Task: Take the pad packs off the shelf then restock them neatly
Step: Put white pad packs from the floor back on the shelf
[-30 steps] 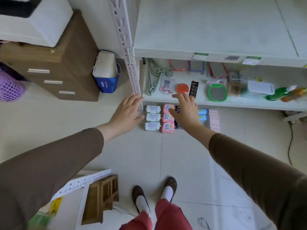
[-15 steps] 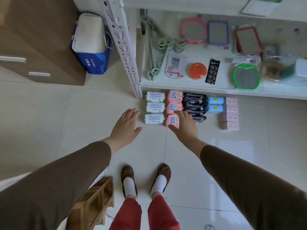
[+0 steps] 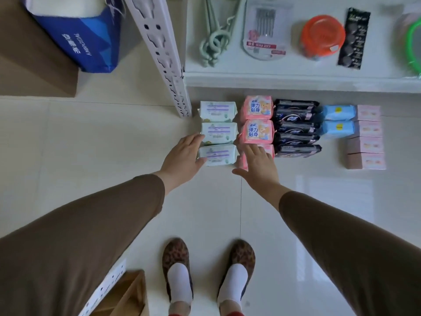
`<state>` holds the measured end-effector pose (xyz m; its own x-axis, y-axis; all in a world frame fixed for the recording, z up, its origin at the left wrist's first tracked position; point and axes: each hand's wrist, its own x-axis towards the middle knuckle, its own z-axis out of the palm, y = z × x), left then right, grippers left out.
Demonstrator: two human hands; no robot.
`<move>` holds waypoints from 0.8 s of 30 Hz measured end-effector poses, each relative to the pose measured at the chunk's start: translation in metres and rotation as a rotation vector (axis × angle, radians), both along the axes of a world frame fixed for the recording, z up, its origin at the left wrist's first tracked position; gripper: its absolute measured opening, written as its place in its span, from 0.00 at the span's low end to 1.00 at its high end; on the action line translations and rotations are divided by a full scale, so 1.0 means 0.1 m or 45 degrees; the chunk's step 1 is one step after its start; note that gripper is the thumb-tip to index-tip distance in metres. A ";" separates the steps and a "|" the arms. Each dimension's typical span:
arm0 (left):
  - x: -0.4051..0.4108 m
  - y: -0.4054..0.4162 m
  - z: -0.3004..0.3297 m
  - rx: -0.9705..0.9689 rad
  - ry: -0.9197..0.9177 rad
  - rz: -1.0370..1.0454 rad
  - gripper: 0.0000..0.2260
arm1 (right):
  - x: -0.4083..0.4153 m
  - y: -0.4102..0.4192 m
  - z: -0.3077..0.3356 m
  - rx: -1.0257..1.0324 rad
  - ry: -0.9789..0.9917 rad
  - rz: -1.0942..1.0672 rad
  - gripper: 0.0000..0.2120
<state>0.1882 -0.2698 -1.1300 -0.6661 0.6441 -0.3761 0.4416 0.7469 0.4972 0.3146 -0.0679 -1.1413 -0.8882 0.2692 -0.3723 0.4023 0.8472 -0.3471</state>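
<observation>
Three pale-green pad packs, seemingly purple-labelled, stacked.

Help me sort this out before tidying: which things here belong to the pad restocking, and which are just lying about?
Part of the job:
- mint-green pad packs, left hand at the nearest
- pink pad packs, right hand on the nearest
- black pad packs
- blue pad packs
- pale pink boxes

Lying about:
- green hangers
- orange tub
- blue bag
</observation>
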 end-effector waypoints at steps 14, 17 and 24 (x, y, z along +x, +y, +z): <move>-0.49 0.28 -1.22 0.068 0.153 -0.086 0.29 | -0.28 -0.04 -1.23 0.292 0.162 0.283 0.40; -0.55 0.32 -1.32 0.088 0.145 -0.080 0.29 | -0.25 -0.03 -1.31 0.337 0.161 0.326 0.39; -0.66 0.44 -1.46 0.072 0.070 -0.085 0.31 | -0.14 -0.01 -1.41 0.337 0.151 0.426 0.38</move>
